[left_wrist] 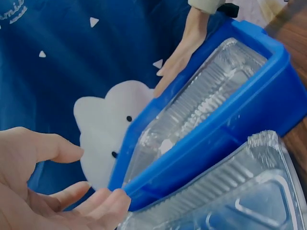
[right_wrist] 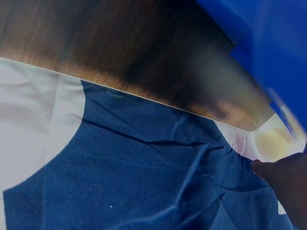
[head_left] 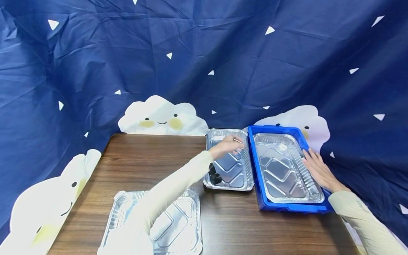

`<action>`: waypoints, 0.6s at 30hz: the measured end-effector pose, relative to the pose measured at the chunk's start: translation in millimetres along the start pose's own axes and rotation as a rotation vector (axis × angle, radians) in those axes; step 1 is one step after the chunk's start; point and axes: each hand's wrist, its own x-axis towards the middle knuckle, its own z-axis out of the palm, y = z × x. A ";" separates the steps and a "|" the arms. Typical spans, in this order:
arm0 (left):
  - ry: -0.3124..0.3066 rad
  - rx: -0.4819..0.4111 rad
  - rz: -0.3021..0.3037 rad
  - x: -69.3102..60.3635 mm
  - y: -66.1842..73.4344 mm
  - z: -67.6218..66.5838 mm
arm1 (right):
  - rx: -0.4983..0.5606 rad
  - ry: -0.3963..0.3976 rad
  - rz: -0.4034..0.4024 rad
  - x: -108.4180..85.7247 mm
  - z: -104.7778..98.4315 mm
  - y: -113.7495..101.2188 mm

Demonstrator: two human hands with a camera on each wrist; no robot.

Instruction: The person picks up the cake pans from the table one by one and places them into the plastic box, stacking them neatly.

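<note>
My left hand hovers over the middle foil tray, its fingers loosely bent and nothing in them. In the left wrist view, the left hand's thumb and fingers stand apart near the corner of a blue plastic bin. Inside that bin lies another foil tray, sitting flat with its rim just below the bin's edge. My right hand lies along the bin's right rim with the fingers stretched out. Only a dark part of the right hand appears in the right wrist view.
A third foil tray rests at the front left of the brown wooden table, partly covered by my left sleeve. A navy cloth with white clouds hangs behind and beside the table. The bin stands near the table's right edge.
</note>
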 end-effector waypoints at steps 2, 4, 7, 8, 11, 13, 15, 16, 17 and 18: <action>-0.014 -0.003 -0.004 -1.9 -1.2 -7.6 | 0.003 0.000 0.002 -0.4 0.1 0.3; -0.038 -0.018 -0.009 -4.8 -2.6 -15.8 | 0.004 0.001 0.002 -0.9 0.5 0.5; -0.059 -0.031 -0.017 -9.8 -5.6 -29.0 | 0.006 -0.002 0.003 -0.8 1.2 1.0; -0.061 -0.031 -0.018 -11.3 -7.1 -33.4 | 0.005 -0.001 0.002 -0.9 1.4 0.9; -0.053 -0.032 -0.019 -14.8 -12.5 -46.7 | -0.001 -0.002 0.002 -0.5 1.5 1.1; -0.046 -0.042 -0.016 -17.0 -16.3 -55.1 | -0.007 -0.002 0.002 -0.1 1.3 1.1; -0.038 -0.053 -0.007 -19.1 -20.0 -63.5 | -0.014 -0.001 0.000 0.0 0.9 1.1; -0.037 -0.059 -0.003 -20.1 -21.7 -67.5 | -0.015 -0.002 0.000 0.0 0.7 1.1; -0.036 -0.062 0.002 -21.3 -23.3 -71.4 | -0.016 -0.001 0.001 0.2 0.7 1.1; -0.035 -0.068 0.004 -22.4 -25.2 -75.3 | -0.016 -0.001 0.000 0.2 0.6 1.1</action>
